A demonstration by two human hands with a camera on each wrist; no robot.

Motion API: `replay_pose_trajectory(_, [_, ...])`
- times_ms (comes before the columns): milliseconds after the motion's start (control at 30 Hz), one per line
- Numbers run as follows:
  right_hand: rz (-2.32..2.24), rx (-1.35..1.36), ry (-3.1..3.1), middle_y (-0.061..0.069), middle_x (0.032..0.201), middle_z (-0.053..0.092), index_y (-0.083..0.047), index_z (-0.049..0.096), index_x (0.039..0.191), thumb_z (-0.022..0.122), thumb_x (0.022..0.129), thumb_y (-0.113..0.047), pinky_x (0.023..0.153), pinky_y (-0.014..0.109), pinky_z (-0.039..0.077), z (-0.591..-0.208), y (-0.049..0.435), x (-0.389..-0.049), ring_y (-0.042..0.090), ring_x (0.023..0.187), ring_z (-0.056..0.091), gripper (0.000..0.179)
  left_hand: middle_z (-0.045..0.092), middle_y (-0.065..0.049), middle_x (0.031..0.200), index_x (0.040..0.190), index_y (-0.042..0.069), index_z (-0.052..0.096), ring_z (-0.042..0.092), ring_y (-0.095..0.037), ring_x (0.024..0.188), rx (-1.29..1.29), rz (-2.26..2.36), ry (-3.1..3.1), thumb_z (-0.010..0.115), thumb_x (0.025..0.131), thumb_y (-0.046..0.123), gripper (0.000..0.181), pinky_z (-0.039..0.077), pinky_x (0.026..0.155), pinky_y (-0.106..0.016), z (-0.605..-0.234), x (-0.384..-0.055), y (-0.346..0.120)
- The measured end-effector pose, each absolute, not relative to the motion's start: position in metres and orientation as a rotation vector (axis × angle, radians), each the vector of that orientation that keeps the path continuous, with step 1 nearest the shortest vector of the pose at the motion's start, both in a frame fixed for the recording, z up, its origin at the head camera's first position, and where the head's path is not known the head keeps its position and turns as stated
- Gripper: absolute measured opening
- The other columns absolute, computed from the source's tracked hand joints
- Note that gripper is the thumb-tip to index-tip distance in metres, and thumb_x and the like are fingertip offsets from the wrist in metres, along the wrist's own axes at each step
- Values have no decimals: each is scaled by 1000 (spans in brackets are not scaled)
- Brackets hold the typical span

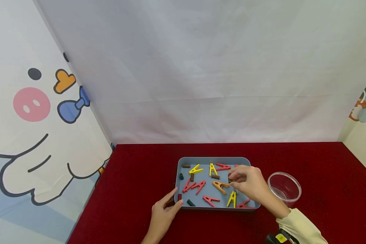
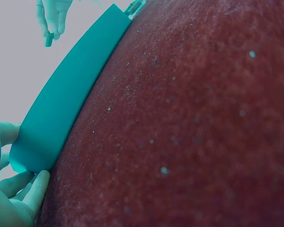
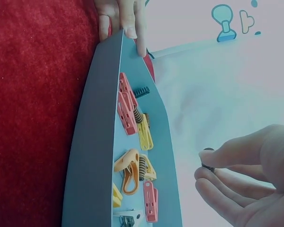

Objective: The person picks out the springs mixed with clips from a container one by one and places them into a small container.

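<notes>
A blue-grey tray (image 1: 213, 208) stands on the table. My left hand (image 1: 163, 215) grips its near left corner, fingers around the corner in the left wrist view. Above the tray's right part, my right hand (image 1: 251, 183) pinches a small dark coil spring (image 3: 208, 159) between thumb and fingers. Spread in the tray are red clothespins (image 1: 210, 200), yellow clothespins (image 1: 231, 199) and an orange spring clamp (image 1: 220, 186). Brown springs (image 1: 215, 177), dark green springs (image 1: 190, 203) and a red spring (image 1: 179, 197) lie among them.
A round clear plastic tub (image 1: 284, 187) stands right of the tray, beside my right forearm. The table has a dark red cloth (image 1: 134, 183). A pale curtain (image 1: 201, 74) hangs behind it, and a cartoon-printed sheet (image 1: 58, 142) hangs at the left.
</notes>
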State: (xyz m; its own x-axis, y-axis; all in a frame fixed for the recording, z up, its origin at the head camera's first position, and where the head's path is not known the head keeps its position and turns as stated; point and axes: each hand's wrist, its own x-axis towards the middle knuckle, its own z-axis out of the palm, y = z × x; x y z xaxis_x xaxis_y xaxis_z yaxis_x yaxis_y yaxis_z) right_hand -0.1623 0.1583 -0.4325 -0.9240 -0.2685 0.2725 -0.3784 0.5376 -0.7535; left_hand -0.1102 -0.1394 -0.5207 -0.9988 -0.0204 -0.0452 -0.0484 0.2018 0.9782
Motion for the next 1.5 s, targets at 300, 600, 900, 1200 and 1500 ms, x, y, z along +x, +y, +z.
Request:
replay_pose_trajectory(300, [1374, 575, -2644, 7, 95, 68, -3, 73, 81, 76, 72, 6, 64, 21, 53, -425, 165, -159, 12, 74, 65, 14, 45, -21, 138, 135, 14, 54, 66, -20, 96, -68, 1966, 2390, 71, 87, 25, 52, 52, 81, -29, -501, -104, -137])
replay_pose_trajectory(600, [1450, 588, -2627, 8, 96, 67, -4, 73, 81, 78, 72, 5, 65, 22, 54, -413, 168, -155, 13, 75, 66, 14, 46, -24, 137, 135, 9, 54, 64, -24, 99, -53, 1957, 2418, 70, 88, 24, 52, 52, 81, -31, -482, -97, -133])
replay_pose_trajectory(900, [1476, 563, -2659, 10, 100, 67, -4, 73, 82, 76, 74, 4, 66, 23, 54, -408, 174, -151, 14, 77, 65, 13, 46, -19, 138, 136, 20, 54, 65, -20, 99, -73, 1973, 2409, 71, 86, 31, 54, 52, 81, -30, -514, -107, -139])
replay_pose_trajectory(1200, [1484, 585, -2662, 10, 101, 67, -5, 73, 84, 77, 74, 3, 64, 24, 54, -406, 184, -144, 11, 77, 65, 14, 47, -20, 137, 135, 21, 55, 64, -21, 100, -59, 1951, 2441, 70, 86, 32, 52, 52, 81, -30, -515, -108, -138])
replay_pose_trajectory(1500, [1492, 621, -2615, 11, 99, 66, -4, 72, 83, 78, 72, 5, 63, 23, 54, -406, 194, -140, 10, 75, 66, 15, 48, -18, 137, 134, 24, 55, 61, -23, 105, -81, 1941, 2459, 71, 86, 34, 52, 53, 81, -31, -514, -108, -138])
